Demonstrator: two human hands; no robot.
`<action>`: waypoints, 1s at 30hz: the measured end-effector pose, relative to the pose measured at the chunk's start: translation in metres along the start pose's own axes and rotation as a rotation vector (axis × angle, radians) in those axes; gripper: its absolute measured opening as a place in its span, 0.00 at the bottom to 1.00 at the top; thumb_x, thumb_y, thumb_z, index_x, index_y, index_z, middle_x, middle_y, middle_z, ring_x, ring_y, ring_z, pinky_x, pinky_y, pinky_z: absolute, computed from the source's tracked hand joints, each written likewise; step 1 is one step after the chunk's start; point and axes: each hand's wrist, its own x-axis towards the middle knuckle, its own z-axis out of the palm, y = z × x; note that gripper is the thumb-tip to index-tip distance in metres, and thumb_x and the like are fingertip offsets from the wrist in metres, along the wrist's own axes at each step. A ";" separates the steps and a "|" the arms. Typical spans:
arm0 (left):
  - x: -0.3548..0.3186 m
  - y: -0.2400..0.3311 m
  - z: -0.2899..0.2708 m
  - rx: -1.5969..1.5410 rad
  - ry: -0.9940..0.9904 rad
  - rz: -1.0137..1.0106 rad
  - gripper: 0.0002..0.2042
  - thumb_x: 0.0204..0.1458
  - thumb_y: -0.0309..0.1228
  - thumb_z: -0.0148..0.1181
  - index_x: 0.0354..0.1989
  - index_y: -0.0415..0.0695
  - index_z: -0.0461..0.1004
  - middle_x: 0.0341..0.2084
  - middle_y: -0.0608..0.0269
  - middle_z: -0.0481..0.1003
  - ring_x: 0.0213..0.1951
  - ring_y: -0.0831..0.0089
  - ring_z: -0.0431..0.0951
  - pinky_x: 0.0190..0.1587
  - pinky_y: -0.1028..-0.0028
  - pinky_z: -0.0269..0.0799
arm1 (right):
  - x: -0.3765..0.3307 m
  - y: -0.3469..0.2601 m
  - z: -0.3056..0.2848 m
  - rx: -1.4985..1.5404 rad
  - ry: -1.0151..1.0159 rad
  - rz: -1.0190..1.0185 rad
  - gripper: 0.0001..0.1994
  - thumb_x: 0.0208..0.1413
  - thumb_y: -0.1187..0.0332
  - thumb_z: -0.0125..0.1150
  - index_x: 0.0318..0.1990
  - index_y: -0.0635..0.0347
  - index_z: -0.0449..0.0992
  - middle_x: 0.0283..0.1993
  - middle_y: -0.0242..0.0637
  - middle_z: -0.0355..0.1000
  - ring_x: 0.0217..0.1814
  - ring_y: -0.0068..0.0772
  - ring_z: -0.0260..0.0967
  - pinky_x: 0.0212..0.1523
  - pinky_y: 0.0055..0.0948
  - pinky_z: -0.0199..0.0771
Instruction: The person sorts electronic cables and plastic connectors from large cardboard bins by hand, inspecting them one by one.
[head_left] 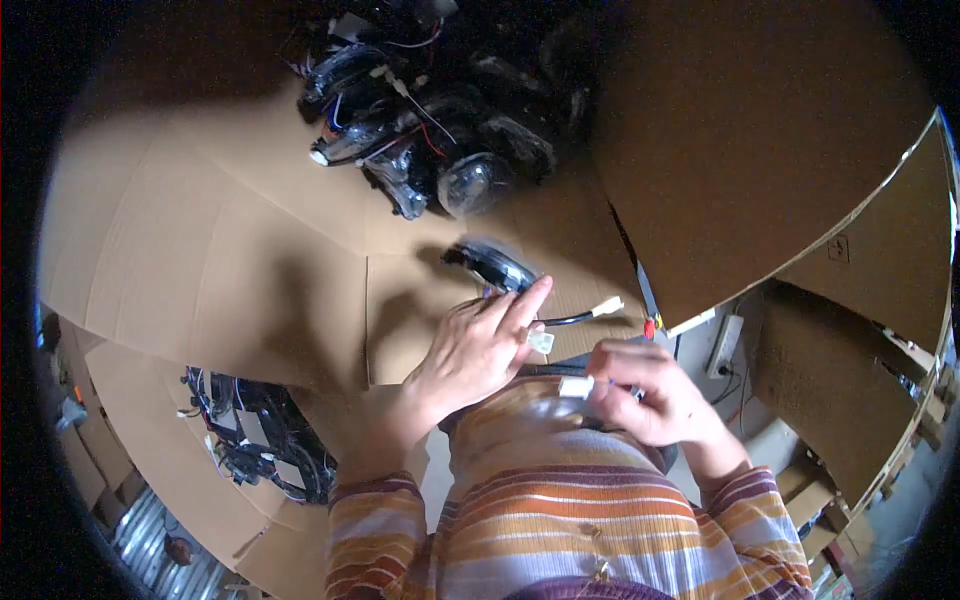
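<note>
My left hand [482, 348] holds a black, curved lamp unit [497, 268] with a glossy edge, its fingers laid along the near side. From the lamp a black cable [568, 321] runs right to a white connector [607, 307]. A second, translucent white connector [540, 342] shows beside the left fingers; whether they grip it is unclear. Closer to my body, my right hand [652, 392] pinches a white plug [576, 387] between thumb and fingers. Whatever the plug's wire leads to is mostly hidden by the hand.
Several black lamp units [430, 130] with loose wires lie heaped at the far side of the cardboard surface [200, 240]. More dark wired parts [262, 435] sit lower left. A blade with a red end [648, 300] lies right of the lamp, near a white power strip [726, 346].
</note>
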 end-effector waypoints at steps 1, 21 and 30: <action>0.001 0.002 0.002 0.061 0.023 0.031 0.25 0.38 0.27 0.53 0.49 0.40 0.57 0.26 0.57 0.67 0.26 0.64 0.70 0.29 0.70 0.67 | -0.001 -0.001 -0.004 0.005 0.002 0.051 0.06 0.45 0.71 0.46 0.23 0.64 0.65 0.22 0.39 0.62 0.23 0.36 0.61 0.23 0.29 0.60; 0.001 0.001 0.015 -0.352 0.088 -0.039 0.18 0.37 0.20 0.54 0.41 0.42 0.66 0.22 0.61 0.67 0.21 0.69 0.68 0.23 0.73 0.64 | -0.010 0.001 -0.001 -0.180 0.218 0.175 0.05 0.41 0.73 0.48 0.19 0.64 0.65 0.17 0.40 0.60 0.19 0.37 0.61 0.21 0.30 0.59; -0.016 -0.008 -0.001 -1.153 -0.051 -0.160 0.07 0.41 0.17 0.52 0.31 0.36 0.70 0.23 0.64 0.69 0.24 0.80 0.65 0.28 0.82 0.59 | -0.030 0.000 -0.016 0.035 0.057 0.045 0.02 0.40 0.77 0.47 0.21 0.66 0.65 0.20 0.39 0.61 0.23 0.36 0.60 0.23 0.29 0.59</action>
